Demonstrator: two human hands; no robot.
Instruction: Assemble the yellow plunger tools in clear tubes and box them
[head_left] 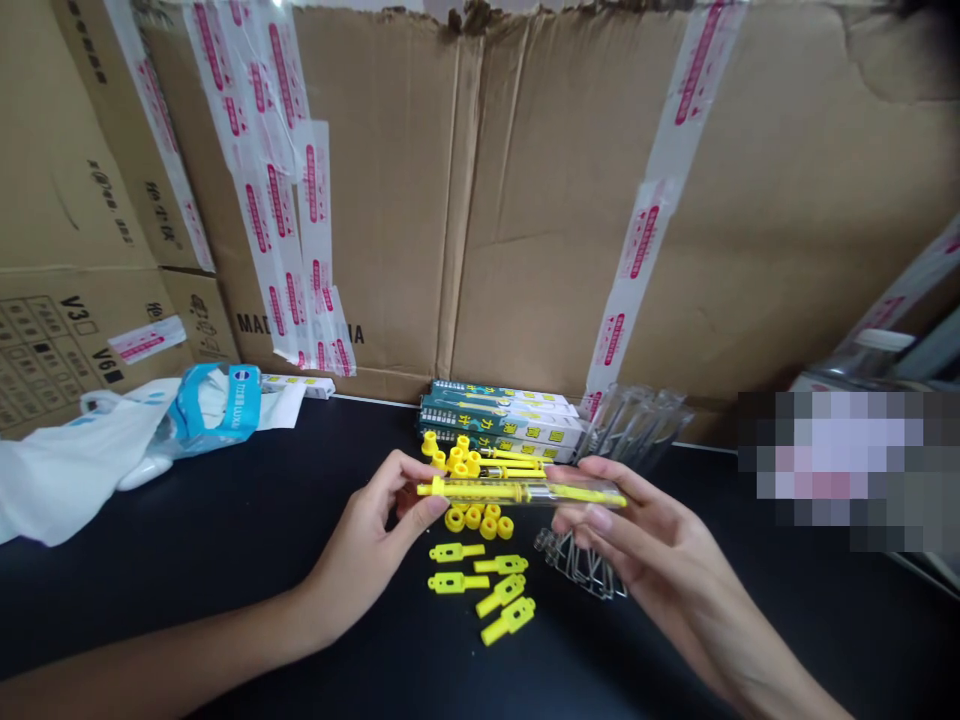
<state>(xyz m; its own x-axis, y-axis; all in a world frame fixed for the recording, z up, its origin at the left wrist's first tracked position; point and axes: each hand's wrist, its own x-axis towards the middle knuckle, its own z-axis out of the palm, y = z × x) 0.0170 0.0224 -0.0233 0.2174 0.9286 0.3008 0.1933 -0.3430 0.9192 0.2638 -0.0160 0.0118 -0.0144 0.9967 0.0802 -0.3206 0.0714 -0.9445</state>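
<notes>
Yellow-cored clear plastic tubing bridges the pinching left hand and right hand. Yellow plastic rings lie between them.

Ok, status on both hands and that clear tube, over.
Left fingers at one end, right fingers at the other; clear tube roughly level; nothing seen blocking it.

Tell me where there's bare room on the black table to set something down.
Bare table lies between the blue-and-white packet and the left hand, and on the near side of the yellow tabs. It's crowded mid-table: yellow rings, tabs, metal hooks by the right hand, boxes behind.
</notes>
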